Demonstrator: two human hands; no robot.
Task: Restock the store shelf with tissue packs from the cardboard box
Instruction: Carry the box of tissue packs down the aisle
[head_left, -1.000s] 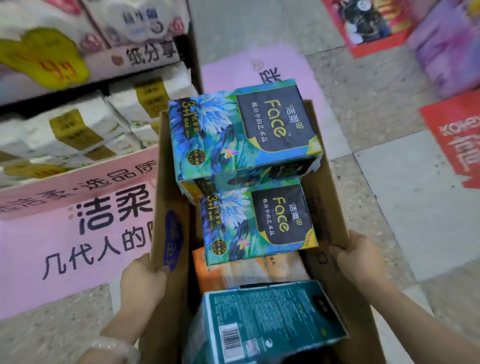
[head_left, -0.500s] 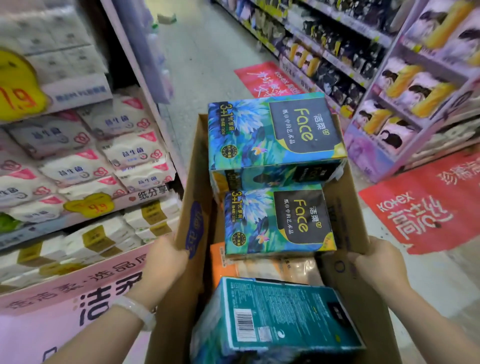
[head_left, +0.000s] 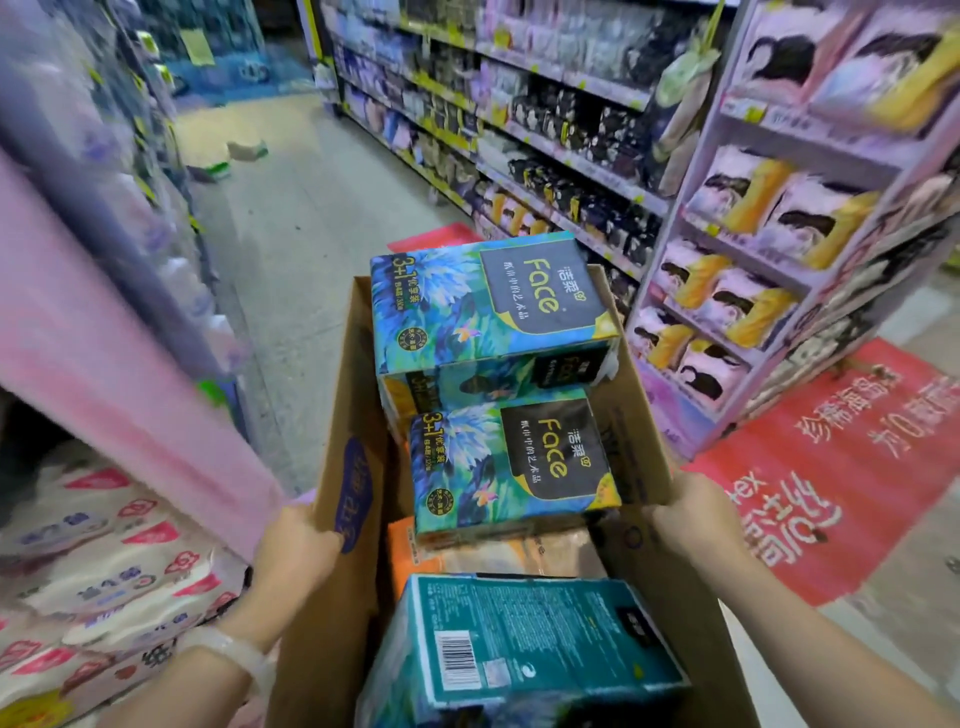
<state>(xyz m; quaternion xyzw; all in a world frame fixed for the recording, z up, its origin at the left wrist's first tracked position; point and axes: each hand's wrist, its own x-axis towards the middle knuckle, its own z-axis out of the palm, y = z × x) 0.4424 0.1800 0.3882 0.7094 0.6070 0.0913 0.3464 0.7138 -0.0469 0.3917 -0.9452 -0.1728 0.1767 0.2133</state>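
head view: the cardboard box (head_left: 358, 395) is carried at waist height down a store aisle, the left hand (head_left: 298, 551) curled over its left wall and the right hand (head_left: 691, 525) gripping the rim of its right wall — both hands are clamped on cardboard, neither on a pack. the tissue packs sit inside: the far floral pack (head_left: 488, 306) rides highest and sticks up above the rim, the near floral pack (head_left: 509, 467) lies just in front of it and lower, an orange pack (head_left: 415, 551) shows beneath that, and a teal pack (head_left: 519, 649) lies closest to the body, barcode side up.

the floral ones are blue-green with a dark label panel reading "face" and a "3+1" mark; their film wrap looks glossy. judging by that, they are likely light and squashy rather than stiff, with a slick skin — a pinch on a corner could slip, so a broad hold across the short sides, thumb on top, seems the safer take. the loaded box is probably bulky more than heavy, though its thin walls may flex under the grip. shelves of white tissue packs (head_left: 130, 582) stand at lower left.
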